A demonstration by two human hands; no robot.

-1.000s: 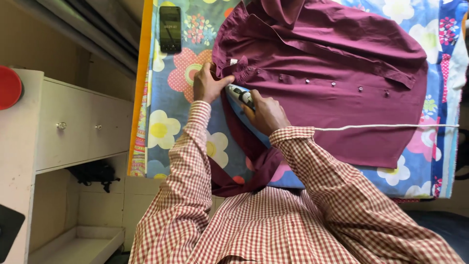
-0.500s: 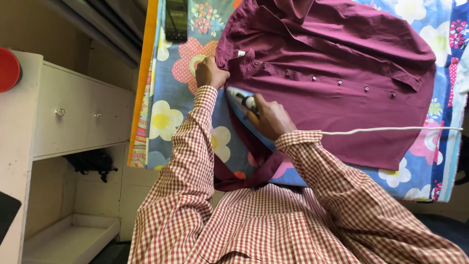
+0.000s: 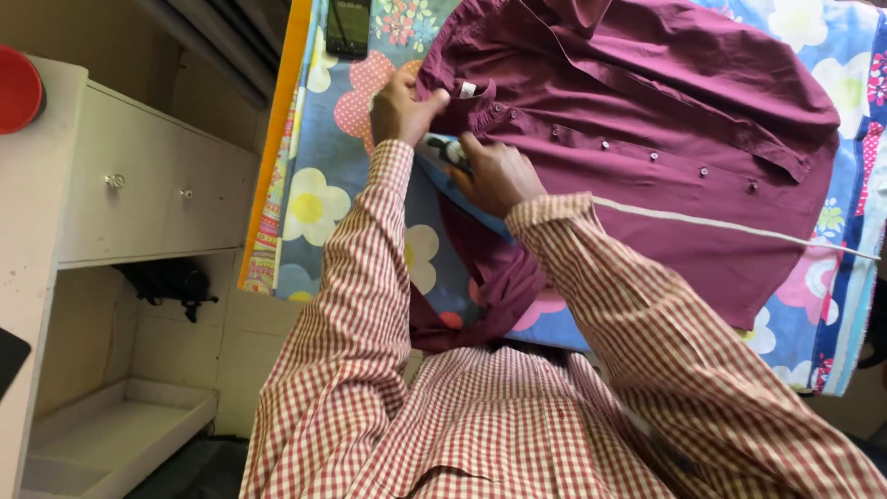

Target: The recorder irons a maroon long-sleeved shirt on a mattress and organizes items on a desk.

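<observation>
I am looking down at a maroon shirt [image 3: 647,120] lying spread, button placket up, across a padded surface covered in a blue floral sheet [image 3: 319,199] with pink, white and yellow flowers. My left hand [image 3: 399,106] is pinching the shirt's collar end near the small white label, fingers closed on the fabric. My right hand [image 3: 496,174] is wrapping around the handle of an iron [image 3: 446,152], which is sitting at the shirt's edge just below the collar, close beside the left hand; only its pale nose and dark top are showing. A white cord [image 3: 721,224] is running from my right wrist across the shirt toward the far right edge. One sleeve of the shirt is hanging off the near edge of the surface toward my checked shirt front. A dark phone [image 3: 348,28] is lying on the sheet at the top, cut off by the frame. An orange band is edging the surface on the left. Beside it a white cabinet [image 3: 139,199] with small knobs is standing, a red round object [image 3: 18,90] on top, a dark bundle in its open shelf below.
</observation>
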